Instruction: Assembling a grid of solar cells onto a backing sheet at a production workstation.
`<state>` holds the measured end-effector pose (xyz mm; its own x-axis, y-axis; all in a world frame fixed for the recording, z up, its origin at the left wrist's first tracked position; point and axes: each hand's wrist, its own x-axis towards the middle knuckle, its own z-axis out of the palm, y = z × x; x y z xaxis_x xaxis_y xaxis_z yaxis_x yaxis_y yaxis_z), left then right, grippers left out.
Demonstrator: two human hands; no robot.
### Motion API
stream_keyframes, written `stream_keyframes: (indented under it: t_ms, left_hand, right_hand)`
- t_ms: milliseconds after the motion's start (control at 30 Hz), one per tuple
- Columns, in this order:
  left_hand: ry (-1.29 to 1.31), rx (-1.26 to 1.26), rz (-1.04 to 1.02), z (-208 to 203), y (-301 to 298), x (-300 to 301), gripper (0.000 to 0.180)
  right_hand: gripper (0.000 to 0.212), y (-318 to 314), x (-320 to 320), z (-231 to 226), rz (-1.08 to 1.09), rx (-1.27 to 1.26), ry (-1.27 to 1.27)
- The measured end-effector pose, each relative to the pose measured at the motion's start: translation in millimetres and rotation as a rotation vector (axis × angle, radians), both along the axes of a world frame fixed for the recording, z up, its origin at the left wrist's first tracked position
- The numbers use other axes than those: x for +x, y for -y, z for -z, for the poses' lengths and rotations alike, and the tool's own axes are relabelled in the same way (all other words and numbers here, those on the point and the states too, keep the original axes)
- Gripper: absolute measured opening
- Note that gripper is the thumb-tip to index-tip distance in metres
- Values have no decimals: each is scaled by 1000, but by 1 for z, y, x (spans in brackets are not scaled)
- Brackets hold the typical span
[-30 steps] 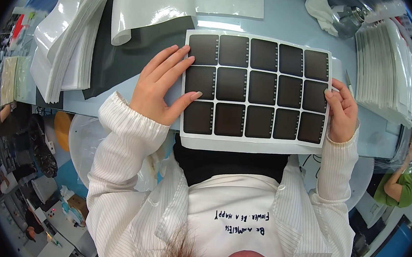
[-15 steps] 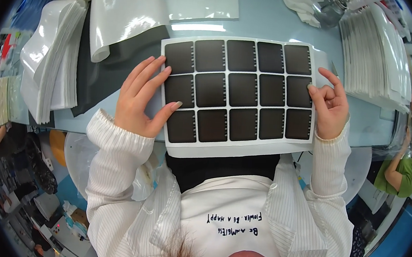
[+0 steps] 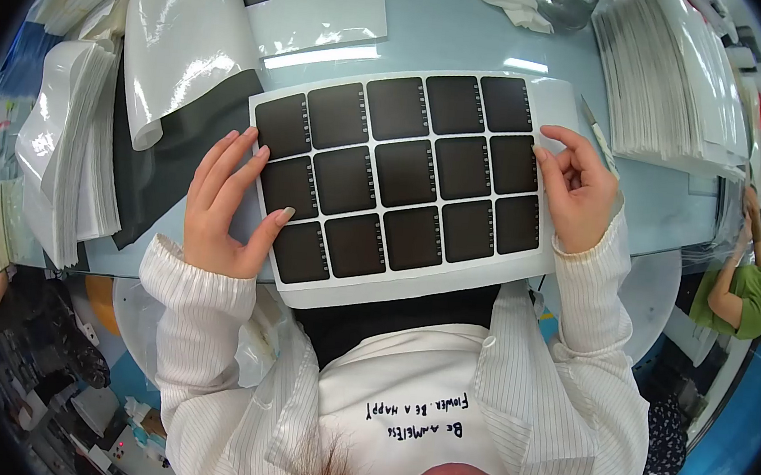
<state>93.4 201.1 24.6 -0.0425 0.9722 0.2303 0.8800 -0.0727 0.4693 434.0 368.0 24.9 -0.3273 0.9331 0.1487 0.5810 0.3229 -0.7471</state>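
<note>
A white sheet [image 3: 303,298] printed with three rows of black rounded squares lies before me, partly over the table's near edge. My left hand [image 3: 225,199] rests at its left side, fingers spread and stretched out. The fingertips touch the left margin, and the thumb lies on top near a black square. At the right edge my right hand [image 3: 575,187] pinches the sheet, thumb on its upper face by the middle row. The other fingers of that hand are curled, and what is under them is hidden.
A slim pen-like knife [image 3: 601,139] lies beyond my right hand, by a tall stack of white sheets [image 3: 660,90]. Curled glossy film [image 3: 184,48] lies over a black sheet [image 3: 176,143] at left, beside another sheet stack [image 3: 67,147]. A glass jar [image 3: 573,3] and crumpled tissue [image 3: 513,0] stand at the back.
The whole view has shifted, so sheet, hands and table things appear farther left. The slim knife beyond my right hand shows more fully. Both hands keep nearly the same place on the sheet.
</note>
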Motion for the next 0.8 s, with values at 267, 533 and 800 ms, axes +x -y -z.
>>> stream_keyframes:
  t_ms: [267,533,800]
  left_hand:
    - [-26,-8,-8,-1,1,1,58]
    - [-11,0,-4,-1,-1,-5,57]
    - [81,-159,100,-11,5,-18,70]
  right_hand:
    - [25,1,-4,-9,-73,134,211]
    - [37,-6,8,-19,-269,204,398]
    - [37,-4,10,-9,-262,189,317]
